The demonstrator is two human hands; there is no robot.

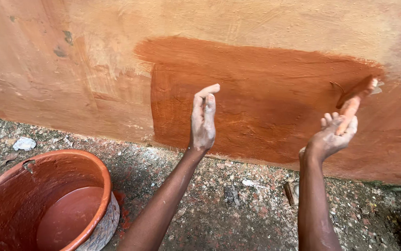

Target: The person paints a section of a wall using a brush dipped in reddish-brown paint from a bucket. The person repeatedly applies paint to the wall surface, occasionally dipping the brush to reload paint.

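Observation:
My right hand (333, 135) grips the handle of a paint-coated brush (356, 95), whose head lies against the wall at the right end of a wet reddish-brown painted patch (256, 97). My left hand (203, 120) is raised in front of that patch with the fingers straight and together, holding nothing; whether it touches the wall cannot be told. Both hands are smeared with pale dust and paint.
A round bucket (99, 179) with reddish-brown paint stands on the ground at lower left. The wall (93, 56) above and left of the patch is pale orange and uneven. Rough ground (237, 200) with stones and debris runs along the wall's base.

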